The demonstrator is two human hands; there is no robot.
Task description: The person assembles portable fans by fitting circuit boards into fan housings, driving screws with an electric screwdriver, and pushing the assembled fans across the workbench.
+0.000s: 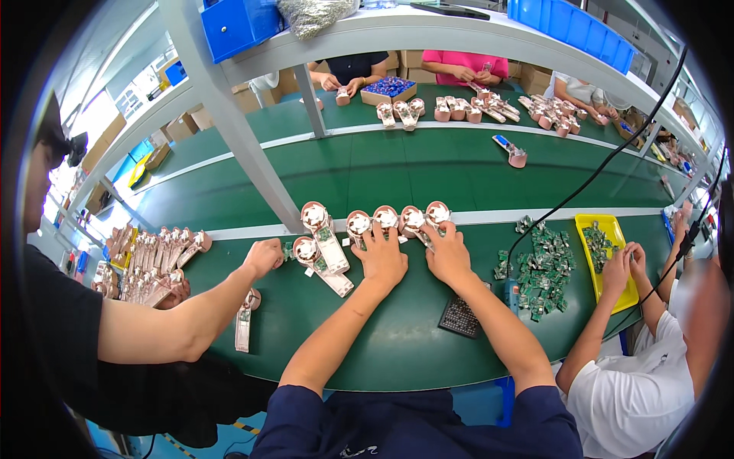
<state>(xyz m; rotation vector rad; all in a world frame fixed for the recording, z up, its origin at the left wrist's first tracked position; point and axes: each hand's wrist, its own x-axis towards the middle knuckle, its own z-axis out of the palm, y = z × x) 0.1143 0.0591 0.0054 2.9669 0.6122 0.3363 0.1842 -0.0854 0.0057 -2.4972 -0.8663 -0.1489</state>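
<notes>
Four-part row aside, several pink device housings with round heads and white inner parts stand at the belt's near edge. My left hand (381, 258) has its fingers spread over two of them, a left housing (358, 223) and one beside it (386, 217). Stretched fingers of my right hand (448, 257) touch the two on the right, a housing (413, 219) and the end one (437, 213). Their handles are mostly hidden beneath my hands. Just left of my left hand lie two more housings (330, 249) with long pale handles, overlapping.
A co-worker's hand (264, 257) reaches in from the left, near piled housings (157, 260). Green circuit boards (547, 268) lie heaped at right, beside a yellow tray (628, 294) and another co-worker's hands. A black perforated block (459, 317) sits by my right forearm. A black cable (592, 176) hangs across.
</notes>
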